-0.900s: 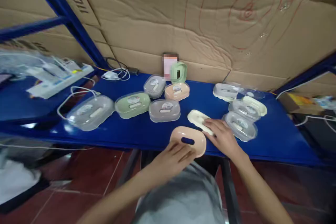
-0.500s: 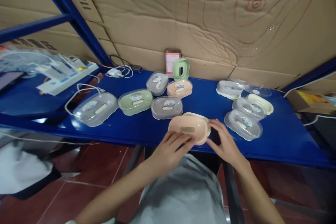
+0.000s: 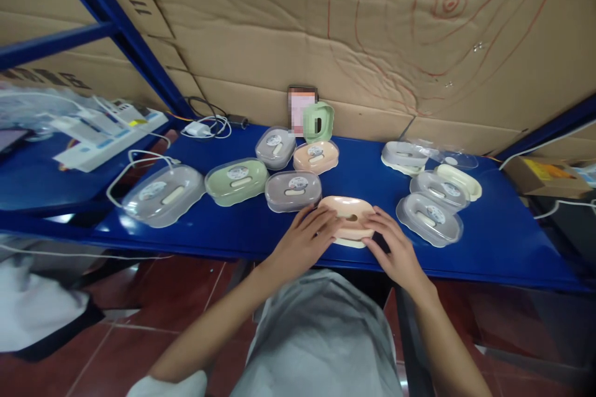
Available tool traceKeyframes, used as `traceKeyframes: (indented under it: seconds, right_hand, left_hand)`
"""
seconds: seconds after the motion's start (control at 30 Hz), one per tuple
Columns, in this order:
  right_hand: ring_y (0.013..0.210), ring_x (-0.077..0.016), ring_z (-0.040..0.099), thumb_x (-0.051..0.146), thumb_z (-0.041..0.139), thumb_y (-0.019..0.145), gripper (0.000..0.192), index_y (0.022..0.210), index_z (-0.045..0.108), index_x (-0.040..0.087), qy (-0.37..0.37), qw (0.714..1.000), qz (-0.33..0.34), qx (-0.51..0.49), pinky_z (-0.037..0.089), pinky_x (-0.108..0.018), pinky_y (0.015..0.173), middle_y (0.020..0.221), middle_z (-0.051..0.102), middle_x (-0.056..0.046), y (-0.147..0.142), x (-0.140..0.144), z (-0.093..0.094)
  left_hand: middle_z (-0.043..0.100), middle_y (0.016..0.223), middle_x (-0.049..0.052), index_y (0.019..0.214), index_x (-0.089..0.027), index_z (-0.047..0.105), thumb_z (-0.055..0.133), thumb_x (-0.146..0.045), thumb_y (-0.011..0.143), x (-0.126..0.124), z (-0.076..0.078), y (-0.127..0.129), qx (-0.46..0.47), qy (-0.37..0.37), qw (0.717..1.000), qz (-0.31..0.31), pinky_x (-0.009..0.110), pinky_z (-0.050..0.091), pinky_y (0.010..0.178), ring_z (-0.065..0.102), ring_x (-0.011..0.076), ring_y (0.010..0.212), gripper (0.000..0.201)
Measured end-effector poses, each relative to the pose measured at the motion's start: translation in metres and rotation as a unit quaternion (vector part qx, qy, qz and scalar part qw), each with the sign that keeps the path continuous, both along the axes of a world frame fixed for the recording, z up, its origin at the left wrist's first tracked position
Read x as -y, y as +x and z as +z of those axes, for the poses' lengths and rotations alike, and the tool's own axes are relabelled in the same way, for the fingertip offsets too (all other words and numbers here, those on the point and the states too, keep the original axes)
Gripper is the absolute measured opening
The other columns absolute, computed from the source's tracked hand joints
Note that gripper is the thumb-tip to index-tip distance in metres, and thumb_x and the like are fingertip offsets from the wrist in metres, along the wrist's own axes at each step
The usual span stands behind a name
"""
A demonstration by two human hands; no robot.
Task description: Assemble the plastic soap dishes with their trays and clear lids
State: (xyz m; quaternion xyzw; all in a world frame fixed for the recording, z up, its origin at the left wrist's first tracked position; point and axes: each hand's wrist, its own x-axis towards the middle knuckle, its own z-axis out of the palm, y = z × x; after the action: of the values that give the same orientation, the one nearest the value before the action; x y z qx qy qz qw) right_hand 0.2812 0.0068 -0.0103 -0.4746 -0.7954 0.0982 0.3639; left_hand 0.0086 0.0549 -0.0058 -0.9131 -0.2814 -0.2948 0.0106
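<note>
A peach soap dish tray with an oval slot sits over a cream base near the front edge of the table. My left hand grips its left side, fingers reaching over the rim into the tray. On the other end, my right hand has its fingers on the rim and its thumb low by the base. Just behind my left hand is a grey soap dish with a clear lid, and a lidded grey one lies right of my right hand.
Lidded soap dishes in green, grey and peach stand left and behind. A green tray leans by a phone at the cardboard wall. Clear lids lie back right. A power strip is at left.
The peach tray has gone from tilted and offset to lying level over the cream base. My left hand has moved slightly up and onto its left end.
</note>
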Motion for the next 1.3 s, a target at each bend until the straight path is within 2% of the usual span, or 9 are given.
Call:
traceKeyframes:
  seconds: [0.23, 0.37, 0.53, 0.63, 0.77, 0.87, 0.97, 1.1, 1.3]
  right_hand:
    - [0.149, -0.0338, 0.05, 0.032, 0.075, 0.099, 0.048, 0.145, 0.063, 0.029, 0.029, 0.994, 0.014, 0.1, 0.053, -0.058, 0.118, 0.138, 0.068, -0.012, -0.004, 0.007, -0.006]
    - [0.143, -0.0316, 0.057, 0.025, 0.07, 0.102, 0.038, 0.14, 0.068, 0.031, 0.063, 0.99, 0.009, 0.125, 0.053, -0.057, 0.115, 0.133, 0.071, -0.01, -0.008, 0.012, -0.008]
    - [0.138, -0.0285, 0.062, 0.026, 0.061, 0.107, 0.033, 0.139, 0.068, 0.03, 0.052, 0.987, 0.049, 0.144, 0.052, -0.055, 0.115, 0.136, 0.073, -0.007, -0.007, 0.0, 0.015]
    - [0.141, -0.0274, 0.061, 0.025, 0.049, 0.111, 0.039, 0.147, 0.063, 0.03, 0.067, 0.984, 0.042, 0.159, 0.048, -0.054, 0.118, 0.144, 0.07, -0.007, -0.014, -0.044, 0.049]
    - [0.154, -0.0274, 0.046, 0.02, 0.037, 0.109, 0.05, 0.156, 0.054, 0.026, 0.098, 0.977, 0.013, 0.188, 0.04, -0.055, 0.124, 0.164, 0.053, -0.008, -0.043, -0.149, 0.089]
    - [0.163, -0.0318, 0.029, 0.01, 0.04, 0.1, 0.064, 0.164, 0.042, 0.017, 0.104, 0.959, 0.02, 0.262, 0.029, -0.062, 0.128, 0.176, 0.035, -0.012, -0.069, -0.223, 0.1]
    - [0.158, -0.0354, 0.033, 0.009, 0.048, 0.096, 0.069, 0.164, 0.039, 0.012, 0.101, 0.94, 0.035, 0.323, 0.023, -0.062, 0.128, 0.171, 0.041, -0.018, -0.083, -0.264, 0.101]
    - [0.137, -0.0393, 0.049, 0.019, 0.052, 0.101, 0.056, 0.157, 0.05, 0.012, 0.102, 0.933, -0.031, 0.345, 0.033, -0.059, 0.117, 0.149, 0.057, -0.023, -0.074, -0.267, 0.101]
    - [0.123, -0.04, 0.058, 0.024, 0.057, 0.1, 0.03, 0.128, 0.061, 0.012, 0.072, 0.929, -0.136, 0.336, 0.039, -0.052, 0.105, 0.13, 0.065, -0.022, -0.019, -0.227, 0.092]
  left_hand:
    - [0.068, 0.141, 0.013, 0.143, -0.018, 0.06, 0.059, -0.024, 0.109, 0.003, -0.009, -0.015, 0.026, -0.066, 0.997, -0.042, 0.049, 0.053, 0.119, 0.06, 0.0283, 0.141, 0.035]
    - [0.069, 0.138, 0.011, 0.135, -0.019, 0.064, 0.055, -0.018, 0.11, 0.007, -0.009, -0.018, 0.021, -0.079, 0.995, -0.049, 0.047, 0.054, 0.118, 0.06, 0.0264, 0.141, 0.027]
    - [0.069, 0.135, 0.011, 0.131, -0.019, 0.065, 0.055, -0.019, 0.11, 0.007, -0.012, -0.017, 0.031, -0.082, 0.995, -0.044, 0.046, 0.053, 0.117, 0.06, 0.0254, 0.138, 0.023]
    - [0.07, 0.133, 0.011, 0.131, -0.019, 0.066, 0.055, -0.019, 0.109, 0.008, -0.012, -0.016, 0.035, -0.071, 0.996, -0.035, 0.046, 0.053, 0.117, 0.062, 0.0245, 0.136, 0.024]
    - [0.071, 0.133, 0.01, 0.132, -0.019, 0.066, 0.057, -0.019, 0.108, 0.01, -0.009, -0.015, 0.025, -0.062, 0.997, -0.024, 0.045, 0.053, 0.117, 0.062, 0.0241, 0.136, 0.026]
    - [0.071, 0.133, 0.01, 0.13, -0.02, 0.067, 0.057, -0.019, 0.108, 0.011, -0.007, -0.016, 0.021, -0.056, 0.998, -0.021, 0.044, 0.054, 0.116, 0.062, 0.0241, 0.137, 0.025]
    - [0.07, 0.133, 0.01, 0.129, -0.019, 0.067, 0.056, -0.019, 0.108, 0.011, -0.007, -0.016, 0.02, -0.064, 0.998, -0.019, 0.043, 0.054, 0.116, 0.061, 0.024, 0.138, 0.023]
    - [0.069, 0.135, 0.01, 0.128, -0.019, 0.067, 0.054, -0.019, 0.109, 0.01, -0.008, -0.017, 0.017, -0.069, 0.997, -0.02, 0.043, 0.053, 0.116, 0.061, 0.0251, 0.139, 0.023]
    - [0.07, 0.134, 0.01, 0.133, -0.019, 0.066, 0.054, -0.019, 0.109, 0.01, -0.009, -0.018, 0.017, -0.062, 0.998, -0.028, 0.044, 0.052, 0.116, 0.06, 0.026, 0.139, 0.026]
